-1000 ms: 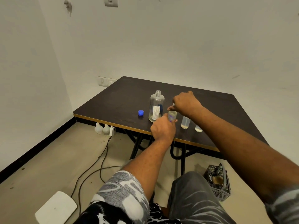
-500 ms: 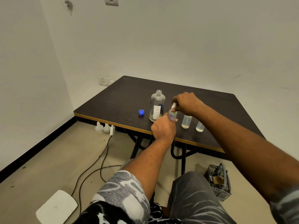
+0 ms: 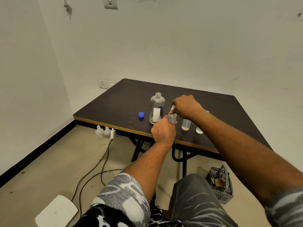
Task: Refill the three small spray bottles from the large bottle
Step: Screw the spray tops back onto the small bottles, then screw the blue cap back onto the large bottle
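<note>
While the person sits facing the dark table [image 3: 124, 102], both arms reach out over its near edge. Seen from the head camera, the left hand [image 3: 163, 130] is wrapped around the body of a small spray bottle [image 3: 172, 117], fingers curled about it, holding it upright just above or on the tabletop; which of the two I cannot tell. The right hand [image 3: 186, 106] comes down over the top of that same bottle, its fingers pinched on a white spray cap [image 3: 172, 107] at the neck.

Just left of the held bottle stands the large bottle [image 3: 156, 108], clear, uncapped, upright, with a white label on its side and only a little liquid at the bottom. Its blue cap [image 3: 141, 115] lies on the table further left, apart from it. To the right of the hands, a second small bottle [image 3: 186, 125] stands open with a pale layer at its base, and a third small bottle [image 3: 199, 130] sits beyond it, partly hidden by the right forearm.

Under the table edge, two white jugs [image 3: 102, 131] rest on the floor near cables [image 3: 91, 169]. A grey plastic basket [image 3: 220, 184] sits on the floor to the right, and a white pad [image 3: 56, 211] lies at lower left.
</note>
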